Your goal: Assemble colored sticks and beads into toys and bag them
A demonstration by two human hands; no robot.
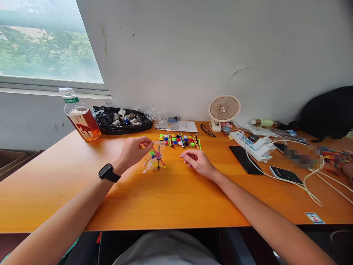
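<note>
My left hand [137, 149] pinches the top of a small clear plastic bag [146, 167] and holds it up over the table. Inside the bag are coloured plastic sticks and round pieces in red, green, blue, yellow, white and black. To the right of the bag, my right hand [199, 163] hovers low over the table with its fingers curled and the thumb close to the forefinger. Whether anything small is between those fingertips cannot be made out. Just beyond both hands, coloured round discs [190, 143] and thin sticks [170, 141] lie in rows.
A tea bottle [82, 119] and a black bag of grey pieces [107, 129] stand back left. Papers [187, 127], glasses [207, 130] and a fan [224, 109] line the wall. A power strip [249, 147], phone [245, 159] and cables occupy the right, near another person's hand [348, 169].
</note>
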